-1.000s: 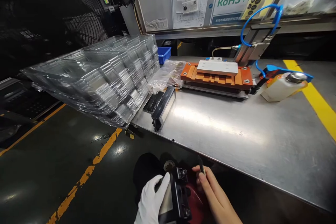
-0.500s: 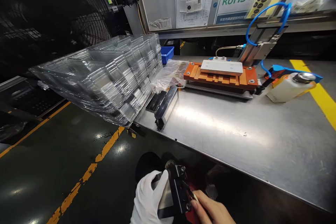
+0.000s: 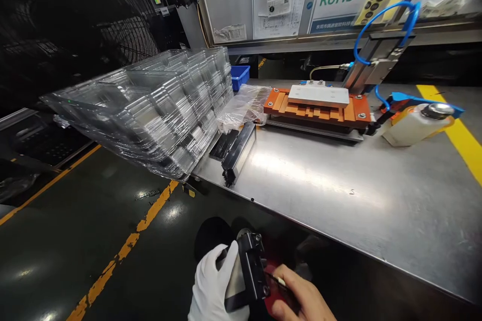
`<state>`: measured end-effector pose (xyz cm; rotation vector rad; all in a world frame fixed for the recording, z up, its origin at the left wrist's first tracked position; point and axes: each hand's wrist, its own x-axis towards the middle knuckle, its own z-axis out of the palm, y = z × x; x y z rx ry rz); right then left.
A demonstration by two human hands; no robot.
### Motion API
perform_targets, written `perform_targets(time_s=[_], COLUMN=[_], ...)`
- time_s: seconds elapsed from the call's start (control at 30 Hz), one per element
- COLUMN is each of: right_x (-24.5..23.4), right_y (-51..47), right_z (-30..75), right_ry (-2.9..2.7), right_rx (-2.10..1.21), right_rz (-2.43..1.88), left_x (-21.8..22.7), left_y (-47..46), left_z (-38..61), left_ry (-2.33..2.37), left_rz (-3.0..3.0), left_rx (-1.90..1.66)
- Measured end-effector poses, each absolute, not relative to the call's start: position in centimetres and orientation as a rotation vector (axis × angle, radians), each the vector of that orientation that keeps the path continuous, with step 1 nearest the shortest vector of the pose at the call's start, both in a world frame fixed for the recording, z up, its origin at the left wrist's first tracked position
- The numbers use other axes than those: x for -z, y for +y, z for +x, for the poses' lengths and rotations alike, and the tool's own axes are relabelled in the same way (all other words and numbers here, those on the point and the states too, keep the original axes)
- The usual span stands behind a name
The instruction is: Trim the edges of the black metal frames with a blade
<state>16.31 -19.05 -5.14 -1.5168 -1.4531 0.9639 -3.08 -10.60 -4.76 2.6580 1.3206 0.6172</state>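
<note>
My left hand (image 3: 211, 286), in a white glove, is wrapped round a black plastic part (image 3: 251, 271) with a flat grey face, held below the table's front edge. My bare right hand (image 3: 301, 293) is closed on a slim knife-like tool (image 3: 279, 281) with a pale handle and a thin dark tip. The tip points at the right side of the part, near its lower end. Whether it touches the part I cannot tell. A similar long black part (image 3: 239, 154) lies on the metal table (image 3: 312, 185) close to its left front edge.
Stacked clear plastic trays (image 3: 165, 110) overhang the table's left end. Behind the black part lies a clear bag (image 3: 244, 105). An orange fixture (image 3: 316, 108) with a blue air hose stands at the back, a white bottle (image 3: 410, 125) to its right. A blue bin (image 3: 240, 77) is farther back.
My right hand and the knife-like tool have drawn slightly away from the part, and the hand's grip has turned a little. The part has tilted slightly and risen a touch in my left hand.
</note>
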Motion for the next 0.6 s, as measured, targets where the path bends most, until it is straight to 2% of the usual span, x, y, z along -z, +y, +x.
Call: perform_targets(time_s=[0.1, 0.17, 0.33, 0.5, 0.6], right_x=[6.1, 6.5, 6.0, 6.0, 6.7], right_y=[-18.8, -19.2, -19.8, -18.7, -18.3], right_z=[16.2, 16.2, 16.7, 15.9, 14.9], right_ry=[-1.637, -1.706, -1.23, -1.058, -0.98], right_rx=[-0.577, -0.543, -1.17, -1.591, -1.699], right_rz=[-1.507, -1.505, -1.631, -1.602, -1.6], left_x=[5.2, 5.6, 6.0, 5.0, 4.3], left_y=[-10.7, -10.4, -8.3, -6.2, -5.5], left_z=[-3.2, -3.6, -5.1, -5.3, -4.8], left_ry=[1.349, 1.323, 1.259, 1.169, 1.092], left_rz=[2.612, 2.63, 2.744, 2.847, 2.955], left_rx=[-0.552, -0.558, -0.447, -0.198, -0.036])
